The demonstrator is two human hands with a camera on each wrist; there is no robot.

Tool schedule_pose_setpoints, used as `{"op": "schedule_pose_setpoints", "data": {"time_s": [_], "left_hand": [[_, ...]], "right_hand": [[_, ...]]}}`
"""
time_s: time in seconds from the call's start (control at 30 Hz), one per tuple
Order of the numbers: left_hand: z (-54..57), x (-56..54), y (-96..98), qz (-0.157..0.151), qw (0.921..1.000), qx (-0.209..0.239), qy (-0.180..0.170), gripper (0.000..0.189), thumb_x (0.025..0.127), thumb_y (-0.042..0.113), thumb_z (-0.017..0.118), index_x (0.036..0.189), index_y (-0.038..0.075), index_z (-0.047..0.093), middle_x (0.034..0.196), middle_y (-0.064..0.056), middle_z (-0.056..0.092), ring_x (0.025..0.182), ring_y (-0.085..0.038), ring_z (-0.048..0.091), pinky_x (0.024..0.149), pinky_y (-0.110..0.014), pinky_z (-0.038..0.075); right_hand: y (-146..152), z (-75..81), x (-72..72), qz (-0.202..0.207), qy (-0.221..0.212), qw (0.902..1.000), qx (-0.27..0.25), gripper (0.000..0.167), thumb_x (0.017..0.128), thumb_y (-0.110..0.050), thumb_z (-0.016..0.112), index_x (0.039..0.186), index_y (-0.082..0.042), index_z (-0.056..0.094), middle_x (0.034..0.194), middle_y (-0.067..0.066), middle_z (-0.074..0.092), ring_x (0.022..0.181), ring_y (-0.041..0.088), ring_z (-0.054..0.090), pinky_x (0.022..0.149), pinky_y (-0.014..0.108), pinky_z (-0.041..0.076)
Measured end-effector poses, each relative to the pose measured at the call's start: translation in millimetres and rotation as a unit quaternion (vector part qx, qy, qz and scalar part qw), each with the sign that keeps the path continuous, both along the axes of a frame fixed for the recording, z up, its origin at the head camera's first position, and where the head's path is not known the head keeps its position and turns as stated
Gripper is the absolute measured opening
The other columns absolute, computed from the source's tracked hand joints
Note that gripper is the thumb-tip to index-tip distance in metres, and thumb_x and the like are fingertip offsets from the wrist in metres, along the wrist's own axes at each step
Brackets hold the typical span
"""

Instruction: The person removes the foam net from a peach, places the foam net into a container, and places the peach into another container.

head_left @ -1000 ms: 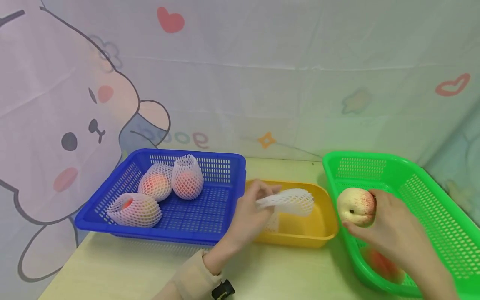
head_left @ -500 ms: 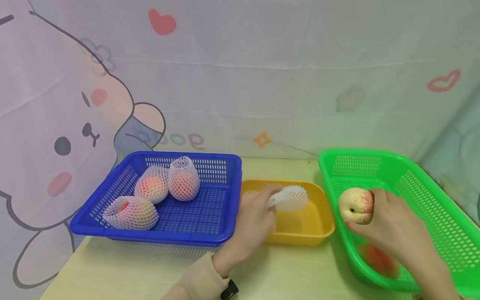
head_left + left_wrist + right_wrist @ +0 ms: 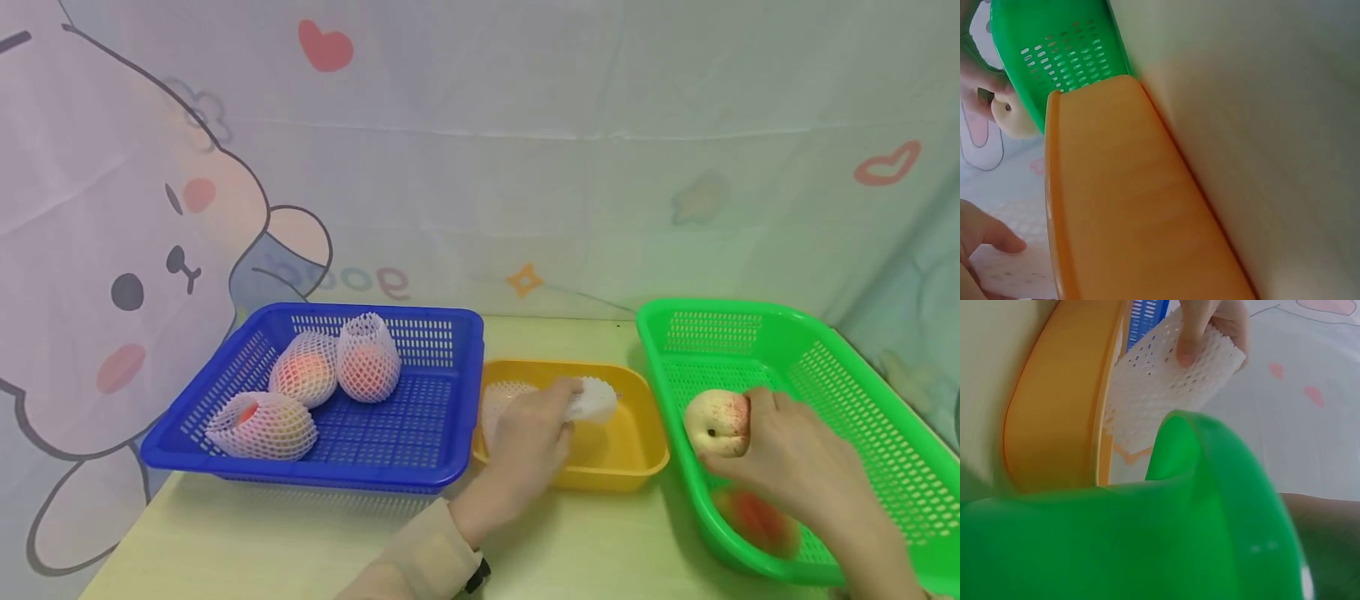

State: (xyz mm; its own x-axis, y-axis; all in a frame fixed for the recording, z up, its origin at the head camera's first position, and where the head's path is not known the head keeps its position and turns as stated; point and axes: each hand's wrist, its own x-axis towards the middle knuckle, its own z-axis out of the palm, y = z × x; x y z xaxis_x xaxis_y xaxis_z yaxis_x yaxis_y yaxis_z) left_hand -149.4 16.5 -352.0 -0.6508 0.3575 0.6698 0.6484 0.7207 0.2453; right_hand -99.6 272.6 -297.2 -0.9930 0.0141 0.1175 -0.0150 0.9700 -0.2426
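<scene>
A white foam fruit net (image 3: 592, 400) is pinched by my left hand (image 3: 528, 437) above the yellow tray (image 3: 622, 479). In the right wrist view the foam net (image 3: 1160, 381) looks flattened, with the thumb lying across it. My right hand (image 3: 795, 450) grips a pale peach (image 3: 720, 423) with a red blush, over the left side of the green basket (image 3: 690, 467). Below that hand, a redder peach (image 3: 757, 521) lies in the basket, partly seen through its wall. Another foam net (image 3: 502, 404) lies in the tray's left end, partly behind my left hand.
On the left stands a blue basket (image 3: 420, 475) with several peaches in foam nets (image 3: 367, 358). The yellow tray sits between the two baskets on a pale table (image 3: 247, 533). A printed cloth (image 3: 487, 167) hangs behind.
My left hand has moved right and turned over the tray, still pinching the foam net. The right hand with the peach has dipped slightly lower. The whole head view has shifted a little.
</scene>
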Motion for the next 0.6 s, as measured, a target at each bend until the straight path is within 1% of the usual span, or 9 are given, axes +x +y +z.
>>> {"op": "schedule_pose_setpoints", "data": {"time_s": [0.1, 0.17, 0.2, 0.3, 0.4, 0.43, 0.5, 0.6], "left_hand": [[-2.4, -2.7, 3.6, -0.004, 0.9998, -0.016, 0.012, 0.035, 0.078, 0.0, 0.067, 0.11, 0.012, 0.06, 0.082, 0.0, 0.072, 0.062, -0.014, 0.06, 0.056, -0.022, 0.046], [-3.0, -4.9, 6.1, -0.007, 0.9995, -0.026, 0.018, 0.034, 0.078, -0.001, 0.066, 0.109, 0.012, 0.06, 0.082, 0.001, 0.072, 0.063, -0.013, 0.061, 0.057, -0.022, 0.047], [-2.9, -5.8, 7.2, -0.007, 0.9992, -0.031, 0.023, 0.034, 0.078, -0.001, 0.066, 0.109, 0.012, 0.061, 0.085, 0.001, 0.073, 0.066, -0.013, 0.063, 0.059, -0.022, 0.049], [-2.7, -8.3, 10.5, 0.003, 0.9978, -0.047, 0.047, 0.034, 0.077, -0.001, 0.067, 0.109, 0.012, 0.062, 0.096, 0.0, 0.074, 0.081, -0.012, 0.069, 0.069, -0.024, 0.053], [-2.0, -10.8, 13.3, 0.011, 0.9958, -0.06, 0.069, 0.033, 0.077, -0.001, 0.067, 0.106, 0.014, 0.064, 0.102, 0.002, 0.073, 0.097, -0.012, 0.069, 0.078, -0.025, 0.055], [-2.3, -11.7, 14.1, 0.013, 0.9951, -0.064, 0.074, 0.033, 0.077, -0.001, 0.067, 0.106, 0.014, 0.064, 0.102, 0.002, 0.073, 0.1, -0.012, 0.069, 0.081, -0.025, 0.055], [-4.2, -14.3, 15.6, 0.016, 0.9936, -0.075, 0.083, 0.031, 0.077, -0.002, 0.065, 0.104, 0.014, 0.066, 0.101, 0.003, 0.074, 0.1, -0.012, 0.069, 0.081, -0.025, 0.055], [-7.8, -17.2, 16.5, 0.022, 0.9914, -0.094, 0.088, 0.031, 0.077, -0.001, 0.066, 0.104, 0.014, 0.067, 0.102, 0.003, 0.073, 0.099, -0.012, 0.069, 0.082, -0.025, 0.055]], "right_hand": [[2.2, -1.2, -0.4, 0.005, -0.011, 0.9999, 0.003, 0.038, 0.073, -0.031, 0.059, 0.096, -0.002, 0.05, 0.089, 0.009, 0.054, 0.075, 0.021, 0.046, 0.054, 0.029, 0.03], [4.1, -1.8, -2.0, 0.007, -0.016, 0.9998, 0.005, 0.039, 0.074, -0.032, 0.059, 0.097, -0.002, 0.05, 0.09, 0.009, 0.055, 0.076, 0.02, 0.047, 0.055, 0.029, 0.031], [5.1, -2.2, -3.0, 0.009, -0.019, 0.9998, 0.005, 0.041, 0.074, -0.032, 0.06, 0.098, -0.001, 0.05, 0.091, 0.009, 0.055, 0.076, 0.02, 0.047, 0.055, 0.029, 0.032], [8.6, -3.8, -6.1, 0.012, -0.029, 0.9995, 0.003, 0.043, 0.074, -0.033, 0.062, 0.1, -0.001, 0.05, 0.092, 0.008, 0.056, 0.075, 0.019, 0.048, 0.055, 0.029, 0.032], [11.9, -6.0, -9.3, 0.016, -0.038, 0.9991, 0.0, 0.042, 0.074, -0.032, 0.062, 0.099, 0.0, 0.05, 0.089, 0.008, 0.054, 0.073, 0.019, 0.047, 0.054, 0.029, 0.031], [12.9, -6.9, -10.2, 0.018, -0.041, 0.999, -0.001, 0.042, 0.074, -0.032, 0.062, 0.098, 0.0, 0.049, 0.088, 0.007, 0.054, 0.072, 0.019, 0.046, 0.054, 0.029, 0.031], [14.4, -9.3, -11.8, 0.023, -0.045, 0.9987, -0.001, 0.04, 0.075, -0.031, 0.06, 0.097, 0.0, 0.049, 0.087, 0.007, 0.053, 0.072, 0.019, 0.045, 0.055, 0.029, 0.03], [16.0, -13.3, -13.1, 0.028, -0.051, 0.9983, 0.004, 0.042, 0.075, -0.031, 0.061, 0.098, 0.001, 0.048, 0.088, 0.009, 0.053, 0.074, 0.02, 0.045, 0.056, 0.03, 0.03]]}}
